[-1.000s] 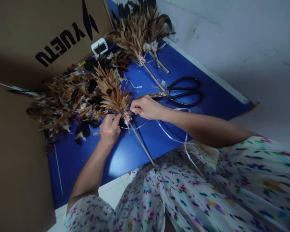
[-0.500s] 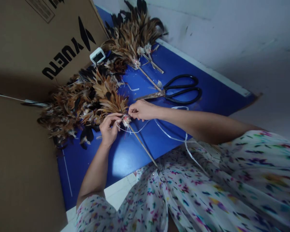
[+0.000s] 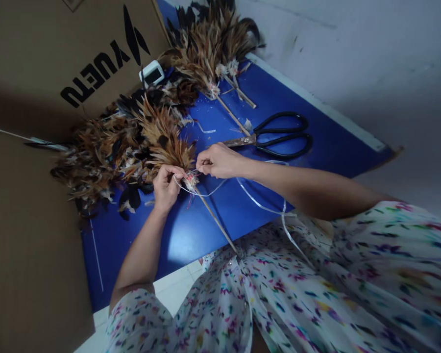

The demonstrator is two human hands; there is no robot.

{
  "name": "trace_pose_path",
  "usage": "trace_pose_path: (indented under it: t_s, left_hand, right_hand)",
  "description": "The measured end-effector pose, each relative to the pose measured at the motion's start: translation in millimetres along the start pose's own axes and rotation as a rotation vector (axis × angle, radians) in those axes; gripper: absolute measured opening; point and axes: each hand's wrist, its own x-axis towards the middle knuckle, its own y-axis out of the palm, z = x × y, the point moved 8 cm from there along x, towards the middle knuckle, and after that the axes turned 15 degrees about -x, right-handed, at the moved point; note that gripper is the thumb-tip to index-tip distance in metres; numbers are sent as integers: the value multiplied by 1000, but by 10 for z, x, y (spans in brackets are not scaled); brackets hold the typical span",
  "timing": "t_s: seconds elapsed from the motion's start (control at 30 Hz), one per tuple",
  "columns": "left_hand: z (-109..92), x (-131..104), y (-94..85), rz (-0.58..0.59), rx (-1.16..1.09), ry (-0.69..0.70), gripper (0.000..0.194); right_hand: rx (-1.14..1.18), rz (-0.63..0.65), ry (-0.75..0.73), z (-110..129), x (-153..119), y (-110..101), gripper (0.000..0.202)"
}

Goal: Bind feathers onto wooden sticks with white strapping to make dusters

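Note:
A feather duster of brown feathers lies on the blue table, its thin stick reaching toward my waist. White string loops around the pale quill ends where feathers meet stick. My left hand pinches the string just left of that binding. On the other side my right hand is closed in a pinch on the string, its fingertips close to the quill ends. A longer run of white string passes beneath my right forearm toward my lap.
Large scissors with black handles lie beyond my right hand. Finished-looking feather dusters rest at the back. Loose feathers are heaped at left beside a cardboard box. A small white device stands near the box. The wall borders the table.
My right hand has drawn slightly up and away from the binding, with string between the two hands. My left hand stays at the quill ends. The camera view has shifted a little.

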Motion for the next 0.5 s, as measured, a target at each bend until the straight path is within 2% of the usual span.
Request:
trace_pose_path:
  t_s: [0.17, 0.3, 0.4, 0.5]
  left_hand:
    - [65, -32, -37, -18, 211, 20, 20]
    - [97, -53, -14, -25, 223, -16, 16]
    - [36, -53, 36, -3, 241, -6, 16]
    - [-100, -45, 102, 43, 343, 72, 11]
  right_hand:
    - [95, 87, 9, 5, -4, 99, 17]
    - [213, 112, -7, 26, -2, 190, 10]
    - [327, 149, 61, 3, -15, 259, 8]
    - [413, 183, 115, -9, -36, 308, 8]
